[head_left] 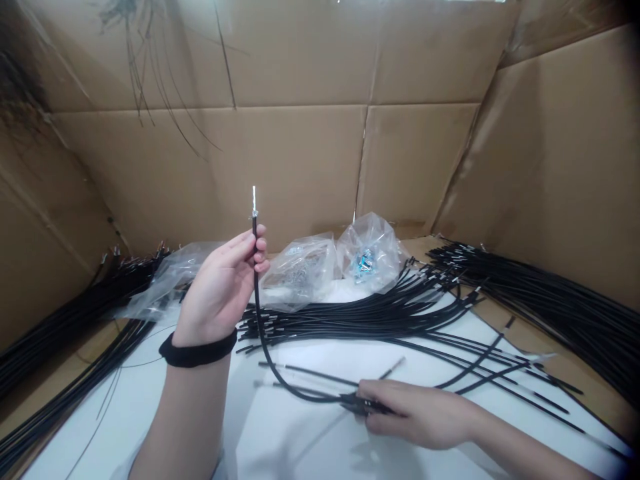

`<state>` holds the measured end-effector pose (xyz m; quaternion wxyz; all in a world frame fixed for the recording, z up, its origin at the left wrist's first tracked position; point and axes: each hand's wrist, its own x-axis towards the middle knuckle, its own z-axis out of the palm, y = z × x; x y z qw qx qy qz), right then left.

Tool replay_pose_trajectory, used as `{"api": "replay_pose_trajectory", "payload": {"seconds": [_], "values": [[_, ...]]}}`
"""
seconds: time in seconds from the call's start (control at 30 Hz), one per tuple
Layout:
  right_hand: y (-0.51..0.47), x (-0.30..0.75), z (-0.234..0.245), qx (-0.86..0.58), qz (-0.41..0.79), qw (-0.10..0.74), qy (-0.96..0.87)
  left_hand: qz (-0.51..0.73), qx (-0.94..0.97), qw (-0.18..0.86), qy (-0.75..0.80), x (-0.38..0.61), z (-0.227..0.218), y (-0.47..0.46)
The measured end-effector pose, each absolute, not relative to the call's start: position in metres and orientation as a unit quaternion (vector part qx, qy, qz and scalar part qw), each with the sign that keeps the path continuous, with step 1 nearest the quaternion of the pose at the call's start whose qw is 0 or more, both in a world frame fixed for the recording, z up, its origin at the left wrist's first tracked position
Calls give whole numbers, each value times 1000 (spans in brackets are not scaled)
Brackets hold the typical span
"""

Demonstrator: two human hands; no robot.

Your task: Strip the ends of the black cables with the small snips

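Up goes the left hand (220, 283), left of centre, and from it the cable (265, 353) curves down and across to the tool (357, 403) in the right hand (410, 410), low and right over the worktable (280, 433)! Behind the right hand, the middle cable pile (350, 320) lies across the top. Behind that pile sit the centre bag (303, 263) and, just to its right, the parts bag (380, 233). Out left, there's the left cable bundle (75, 313), with the left bag (170, 277) near its ends. Far right, the right cable bundle (545, 307) slants forward. And behind everything stands the back wall (300, 153)!
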<state>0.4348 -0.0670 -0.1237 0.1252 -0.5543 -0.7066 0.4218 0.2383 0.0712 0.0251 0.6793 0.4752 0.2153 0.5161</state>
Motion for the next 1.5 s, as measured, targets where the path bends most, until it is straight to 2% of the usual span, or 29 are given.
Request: {"api": "replay_pose_trajectory", "payload": {"seconds": [0.13, 0.23, 0.33, 0.4, 0.5, 0.6, 0.77, 1.1, 1.5], "values": [[-64, 439, -126, -568, 390, 188, -700, 502, 502, 672, 211, 234, 24, 60], [-64, 441, -127, -559, 403, 212, -693, 505, 570, 602, 241, 235, 11, 60], [-59, 446, -121, -576, 395, 254, -669, 557, 600, 502, 277, 238, -5, 68], [-53, 451, -112, -614, 324, 285, -660, 578, 617, 449, 290, 239, -13, 75], [-39, 455, -94, -671, 184, 308, -649, 552, 641, 434, 309, 238, -20, 87], [-20, 453, -76, -696, 91, 311, -641, 501, 674, 412, 355, 238, -27, 102], [21, 434, -58, -664, 56, 323, -672, 429, 740, 255, 452, 245, -46, 122], [78, 408, -45, -713, 35, 233, -660, 341, 780, 173, 495, 252, -61, 135], [106, 407, -57, -694, 38, 246, -675, 259, 828, 67, 493, 254, -69, 138]]}}
